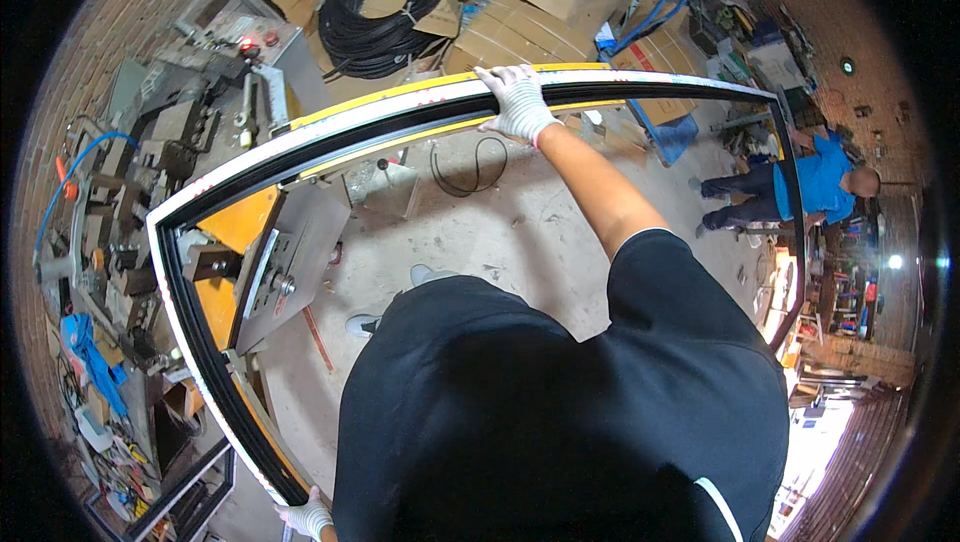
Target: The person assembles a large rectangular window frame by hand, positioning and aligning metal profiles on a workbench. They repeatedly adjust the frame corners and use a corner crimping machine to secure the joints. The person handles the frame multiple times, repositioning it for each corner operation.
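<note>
Brick workshop, concrete floor; I see black frame long axis left-right, right grip and left grip both holding it

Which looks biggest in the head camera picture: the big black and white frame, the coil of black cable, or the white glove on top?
1. Big rectangular black and white frame
2. Round coil of black cable
3. White knitted glove, on the right hand, smallest

The fisheye lens bends sizes near the rim.

Even daylight, glare from a blown-out doorway at lower right, sharp centre, fisheye bending, black vignette corners.
</note>
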Demonstrator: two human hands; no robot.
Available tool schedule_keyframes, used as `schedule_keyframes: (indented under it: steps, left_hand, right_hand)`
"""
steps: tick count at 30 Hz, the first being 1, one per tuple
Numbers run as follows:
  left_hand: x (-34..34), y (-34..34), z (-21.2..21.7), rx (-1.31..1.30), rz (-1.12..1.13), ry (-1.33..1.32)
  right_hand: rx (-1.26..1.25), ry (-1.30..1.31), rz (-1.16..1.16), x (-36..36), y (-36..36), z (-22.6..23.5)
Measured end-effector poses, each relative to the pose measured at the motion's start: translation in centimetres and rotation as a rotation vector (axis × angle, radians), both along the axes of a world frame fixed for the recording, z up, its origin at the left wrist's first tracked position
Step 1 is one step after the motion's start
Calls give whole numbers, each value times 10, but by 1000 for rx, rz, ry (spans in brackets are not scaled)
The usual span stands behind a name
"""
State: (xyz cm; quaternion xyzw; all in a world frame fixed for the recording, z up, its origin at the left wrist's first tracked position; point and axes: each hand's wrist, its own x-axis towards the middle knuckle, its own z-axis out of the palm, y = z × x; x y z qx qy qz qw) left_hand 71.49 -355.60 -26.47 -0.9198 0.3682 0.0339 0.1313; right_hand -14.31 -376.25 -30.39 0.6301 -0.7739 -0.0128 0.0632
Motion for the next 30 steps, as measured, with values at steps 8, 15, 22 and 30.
schedule_keyframes:
  steps: [8, 15, 22, 30]
  left_hand:
    - [20, 16, -10, -435, -782, -46]
    - [19, 13, -5, -132, -78, 337]
    - [20, 1, -5, 144, -13, -24]
    - [16, 1, -5, 106, 1, -22]
  right_hand:
    - [25, -12, 35, 1, 2, 14]
    - [-140, -119, 186, 13, 5, 12]
    - [-88, 202, 124, -13, -2, -5]
    - [-55, 131, 111, -21, -12, -26]
